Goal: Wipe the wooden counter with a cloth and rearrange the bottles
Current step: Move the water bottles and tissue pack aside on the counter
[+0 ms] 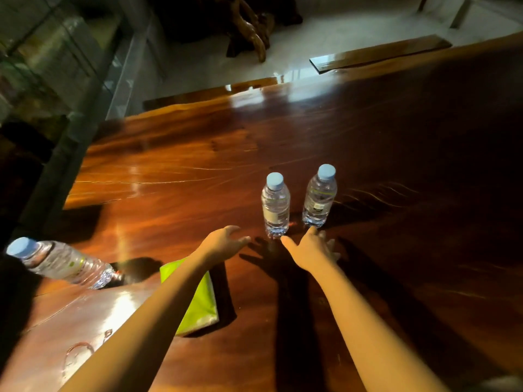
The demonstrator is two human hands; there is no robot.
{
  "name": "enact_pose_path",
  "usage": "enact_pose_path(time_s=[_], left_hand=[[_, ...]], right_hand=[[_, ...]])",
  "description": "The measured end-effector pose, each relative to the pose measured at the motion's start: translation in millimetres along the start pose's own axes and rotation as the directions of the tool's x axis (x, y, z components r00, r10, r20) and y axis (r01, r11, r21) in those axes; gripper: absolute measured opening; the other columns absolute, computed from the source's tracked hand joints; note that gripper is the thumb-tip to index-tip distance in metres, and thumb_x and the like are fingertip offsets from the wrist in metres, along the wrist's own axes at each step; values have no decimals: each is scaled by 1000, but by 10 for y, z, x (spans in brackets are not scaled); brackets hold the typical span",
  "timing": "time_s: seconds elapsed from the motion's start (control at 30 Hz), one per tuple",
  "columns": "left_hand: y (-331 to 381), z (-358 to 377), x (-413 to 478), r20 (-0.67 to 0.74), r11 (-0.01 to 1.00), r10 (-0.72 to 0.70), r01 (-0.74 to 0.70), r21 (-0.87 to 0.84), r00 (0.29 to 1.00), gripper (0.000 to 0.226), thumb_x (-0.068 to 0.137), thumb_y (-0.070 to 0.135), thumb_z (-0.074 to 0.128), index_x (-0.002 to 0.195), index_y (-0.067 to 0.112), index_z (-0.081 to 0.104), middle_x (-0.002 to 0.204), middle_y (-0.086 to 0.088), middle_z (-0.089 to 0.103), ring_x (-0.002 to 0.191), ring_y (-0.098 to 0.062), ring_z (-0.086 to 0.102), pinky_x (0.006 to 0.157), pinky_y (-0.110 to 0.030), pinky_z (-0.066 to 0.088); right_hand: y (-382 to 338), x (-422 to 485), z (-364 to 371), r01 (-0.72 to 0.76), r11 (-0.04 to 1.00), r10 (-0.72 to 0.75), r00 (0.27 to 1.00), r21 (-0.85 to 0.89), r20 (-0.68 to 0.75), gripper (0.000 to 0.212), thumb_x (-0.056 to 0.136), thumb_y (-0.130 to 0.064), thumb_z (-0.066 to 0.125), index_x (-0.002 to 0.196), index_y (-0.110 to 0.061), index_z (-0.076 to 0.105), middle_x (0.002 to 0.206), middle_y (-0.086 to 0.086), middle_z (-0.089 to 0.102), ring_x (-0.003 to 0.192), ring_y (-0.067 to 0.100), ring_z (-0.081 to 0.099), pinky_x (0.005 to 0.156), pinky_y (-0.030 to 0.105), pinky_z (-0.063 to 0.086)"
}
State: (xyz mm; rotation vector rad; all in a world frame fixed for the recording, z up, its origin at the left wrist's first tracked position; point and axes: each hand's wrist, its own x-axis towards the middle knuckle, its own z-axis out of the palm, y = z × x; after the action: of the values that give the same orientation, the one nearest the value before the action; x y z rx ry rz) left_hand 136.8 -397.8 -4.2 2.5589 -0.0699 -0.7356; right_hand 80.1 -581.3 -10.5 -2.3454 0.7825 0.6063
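Note:
Two clear water bottles with pale blue caps stand upright side by side on the glossy wooden counter (175, 154): the left bottle (275, 206) and the right bottle (319, 198). My left hand (226, 241) hovers open just left of and below the left bottle, holding nothing. My right hand (311, 248) is open with fingers spread, its fingertips close to the bases of both bottles. A third bottle (60, 261) stands at the counter's left edge and looks tilted in this wide view. A lime-green cloth (201, 304) lies flat under my left forearm.
The counter's far edge (254, 83) borders a pale floor with a dark twisted wooden root piece (252, 29). A glass-fronted cabinet (56, 60) stands left. Wet marks (79, 355) show on the near-left counter.

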Motion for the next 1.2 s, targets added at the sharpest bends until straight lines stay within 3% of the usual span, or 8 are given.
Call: enact_pose_path(time_s=[0.3, 0.43, 0.73, 0.93, 1.03, 1.13, 1.2], left_hand=[[-1047, -591, -581, -28, 997, -63, 62, -34, 998, 46, 92, 35, 54, 128, 7, 54, 133, -13, 58, 122, -25, 55, 100, -35, 44], [-1509, -775, -730, -5, 996, -78, 77, -32, 997, 38, 95, 30, 50, 113, -1, 61, 121, -22, 64, 111, -32, 60, 90, -38, 46], [-2514, -1074, -776, -75, 989, -132, 136, 55, 988, 39, 94, 35, 49, 115, 4, 62, 123, -19, 63, 112, -33, 58, 94, -36, 47], [-3038, -1143, -710, -158, 959, -264, 277, 60, 951, 54, 91, 53, 39, 120, 12, 58, 119, -15, 65, 107, -35, 60, 94, -43, 50], [-3136, -1136, -636, -353, 956, -292, 257, -144, 889, 58, 83, 50, 57, 119, 6, 47, 112, -17, 65, 101, -36, 62, 85, -42, 52], [-3182, -1128, -542, -430, 901, -240, 35, -432, 870, 73, 71, 35, 76, 128, 13, 37, 113, -7, 63, 99, -28, 63, 80, -35, 49], [-3212, -1104, -494, -478, 846, -188, -105, -522, 858, 79, 65, 26, 81, 130, 22, 36, 109, 5, 62, 93, -16, 61, 77, -27, 46]], right_hand=[[-776, -481, 767, 154, 975, -139, 985, -160, 100, 97, 83, -70, 42, 150, -9, 6, 159, 18, 6, 144, 44, 6, 114, 60, 16], [-1105, -650, 1104, 183, 967, -163, 979, -177, 120, 100, 81, -70, 46, 150, -9, 6, 159, 19, 4, 145, 43, 6, 115, 58, 16], [-1583, -884, 1850, 171, 966, -146, 980, -193, 137, 115, 75, -75, 50, 150, -9, -6, 160, 15, -5, 145, 45, 2, 113, 60, 17], [-1654, -905, 2074, 88, 967, -74, 995, -239, 67, 118, 74, -68, 60, 149, -15, -15, 159, 12, -16, 144, 46, 1, 109, 67, 19], [-1630, -908, 2132, 68, 964, -61, 997, -257, 38, 119, 75, -62, 64, 148, -18, -19, 159, 10, -20, 144, 47, 3, 109, 68, 23], [-1601, -915, 2200, 61, 964, -66, 998, -257, -13, 117, 76, -52, 69, 148, -20, -18, 159, 11, -19, 142, 46, 12, 109, 64, 28], [-1594, -926, 2249, 42, 967, -60, 996, -250, -66, 112, 79, -43, 70, 148, -23, -15, 159, 14, -14, 139, 44, 20, 108, 58, 32]])
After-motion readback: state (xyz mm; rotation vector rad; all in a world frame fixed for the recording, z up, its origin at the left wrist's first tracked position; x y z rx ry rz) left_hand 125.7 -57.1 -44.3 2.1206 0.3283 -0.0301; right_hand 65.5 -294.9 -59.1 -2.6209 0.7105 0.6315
